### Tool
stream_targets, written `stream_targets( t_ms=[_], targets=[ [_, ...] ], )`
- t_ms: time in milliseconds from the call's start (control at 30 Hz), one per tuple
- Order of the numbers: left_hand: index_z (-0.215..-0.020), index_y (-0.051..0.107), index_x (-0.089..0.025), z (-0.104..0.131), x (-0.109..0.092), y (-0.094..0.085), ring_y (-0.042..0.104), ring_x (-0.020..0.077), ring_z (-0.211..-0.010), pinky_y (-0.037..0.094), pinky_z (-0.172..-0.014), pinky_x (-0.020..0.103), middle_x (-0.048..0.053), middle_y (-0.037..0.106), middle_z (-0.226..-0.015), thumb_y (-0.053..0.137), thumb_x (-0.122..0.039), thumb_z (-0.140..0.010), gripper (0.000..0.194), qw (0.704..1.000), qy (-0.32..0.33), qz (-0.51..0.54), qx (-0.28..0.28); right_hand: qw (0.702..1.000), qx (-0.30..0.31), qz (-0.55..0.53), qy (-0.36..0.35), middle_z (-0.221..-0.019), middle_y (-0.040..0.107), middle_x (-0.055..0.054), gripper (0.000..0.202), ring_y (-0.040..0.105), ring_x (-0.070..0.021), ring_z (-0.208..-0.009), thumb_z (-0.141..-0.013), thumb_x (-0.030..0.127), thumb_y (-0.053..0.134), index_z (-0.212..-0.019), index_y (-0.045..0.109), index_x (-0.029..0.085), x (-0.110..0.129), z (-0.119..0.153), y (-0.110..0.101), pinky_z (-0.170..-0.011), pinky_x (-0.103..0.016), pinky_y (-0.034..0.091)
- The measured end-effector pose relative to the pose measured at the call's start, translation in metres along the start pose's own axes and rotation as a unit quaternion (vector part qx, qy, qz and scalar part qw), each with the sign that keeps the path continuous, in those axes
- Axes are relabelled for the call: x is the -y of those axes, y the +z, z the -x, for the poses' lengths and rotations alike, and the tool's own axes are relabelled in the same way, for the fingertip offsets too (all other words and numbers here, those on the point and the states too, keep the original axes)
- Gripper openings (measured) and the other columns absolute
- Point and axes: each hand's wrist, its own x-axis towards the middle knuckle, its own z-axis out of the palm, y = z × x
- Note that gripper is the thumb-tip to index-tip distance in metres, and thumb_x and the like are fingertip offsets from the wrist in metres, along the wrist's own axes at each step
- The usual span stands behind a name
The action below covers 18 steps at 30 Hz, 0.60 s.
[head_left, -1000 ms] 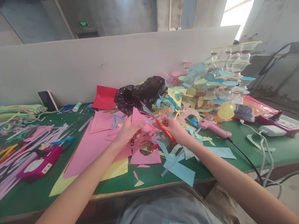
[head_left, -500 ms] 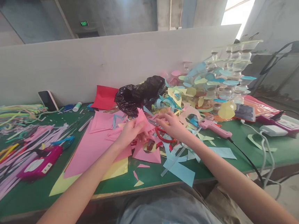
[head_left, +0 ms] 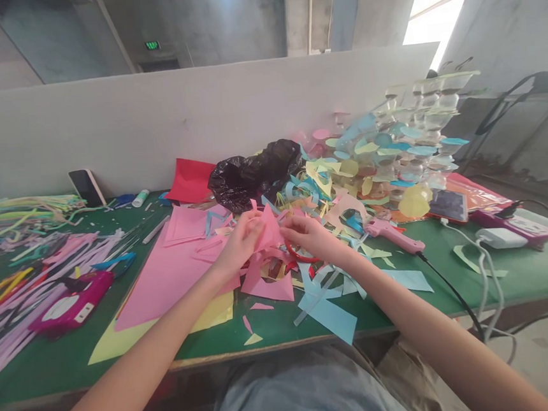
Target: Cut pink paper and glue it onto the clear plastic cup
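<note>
A folded piece of pink paper (head_left: 270,229) stands up between my two hands above the heap of scraps. My left hand (head_left: 242,239) is closed on its left side, thumb and fingers pinching it. My right hand (head_left: 309,233) pinches at the paper's right edge, fingertips together. Just under the right hand shows the red handle of scissors (head_left: 296,253), lying among the scraps; their blades are hidden. Below the hands lies a cut pink paper scrap (head_left: 269,287). Larger pink sheets (head_left: 154,286) lie left of my left hand, over a yellow sheet (head_left: 218,309).
Behind the hands sits a black plastic bag (head_left: 252,175) beside a red sheet (head_left: 189,179). A pink glue gun (head_left: 394,234) with a cord lies at right, near stacked clear cups (head_left: 439,114). A magenta power strip (head_left: 74,303) and pipe cleaners (head_left: 18,304) occupy the left.
My right hand has come off the scissors area, its fingers closing at the edge of the pink paper. The paper has turned and shifted slightly right; the scissor blades no longer show.
</note>
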Motion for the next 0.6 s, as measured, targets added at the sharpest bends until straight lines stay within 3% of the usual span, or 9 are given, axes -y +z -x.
stream_targets(
  t_ms=[133,233,300,433,533,600],
  targets=[
    [-0.130,0.042,-0.022,0.0014,0.0020,0.0021,0.047,0.0288,-0.130,0.044,-0.099,0.034,0.014,0.047,-0.140,0.070,-0.059,-0.073,0.073,0.999,0.035,0.007,0.041,0.999,-0.022,0.020,0.014,-0.068,0.051,0.003,0.030,0.042,-0.0113,-0.058,-0.084,0.049,0.055,-0.076,0.055,0.020,-0.0004,-0.0012,0.0014,-0.057,-0.027,0.033],
    [-0.134,0.040,-0.025,0.0050,0.0029,0.0058,0.044,0.0301,-0.132,0.043,-0.102,0.037,0.011,0.045,-0.144,0.076,-0.051,-0.070,0.078,0.997,0.050,-0.026,0.044,0.999,-0.036,0.014,0.016,-0.063,0.048,0.004,0.031,0.041,-0.0110,-0.056,-0.084,0.049,0.055,-0.074,0.054,0.020,0.0004,-0.0015,0.0014,-0.055,-0.027,0.033],
    [-0.132,0.044,-0.026,0.0070,0.0016,0.0065,0.047,0.0282,-0.128,0.045,-0.100,0.037,0.009,0.049,-0.141,0.074,-0.047,-0.074,0.069,0.997,0.064,-0.040,0.033,0.999,-0.042,0.002,0.011,-0.062,0.047,0.005,0.031,0.041,-0.0109,-0.055,-0.084,0.049,0.055,-0.073,0.053,0.020,0.0004,-0.0016,0.0009,-0.054,-0.027,0.033],
    [-0.111,0.060,-0.021,0.0073,-0.0017,0.0034,0.060,0.0219,-0.106,0.048,-0.089,0.032,0.006,0.065,-0.111,0.056,-0.042,-0.089,0.031,0.994,0.097,-0.052,-0.023,0.999,-0.037,-0.005,0.002,-0.063,0.048,0.005,0.028,0.041,-0.0108,-0.054,-0.086,0.047,0.054,-0.075,0.053,0.021,-0.0028,-0.0023,0.0001,-0.054,-0.026,0.033],
    [-0.086,0.064,-0.018,0.0051,-0.0002,0.0010,0.060,0.0171,-0.075,0.048,-0.068,0.026,0.002,0.064,-0.077,0.055,-0.047,-0.089,0.031,0.993,0.075,-0.037,-0.079,0.999,-0.026,0.021,-0.014,-0.067,0.051,0.003,0.026,0.046,-0.0124,-0.060,-0.088,0.044,0.053,-0.076,0.053,0.021,-0.0058,-0.0030,0.0005,-0.059,-0.028,0.036],
    [-0.074,0.061,-0.017,0.0037,0.0025,0.0004,0.054,0.0145,-0.064,0.044,-0.058,0.025,0.000,0.059,-0.066,0.059,-0.051,-0.086,0.036,0.994,0.054,-0.009,-0.092,0.999,-0.025,0.042,-0.014,-0.070,0.053,0.002,0.025,0.049,-0.0136,-0.063,-0.089,0.042,0.051,-0.077,0.054,0.021,-0.0064,-0.0031,0.0010,-0.061,-0.029,0.037]
  ],
)
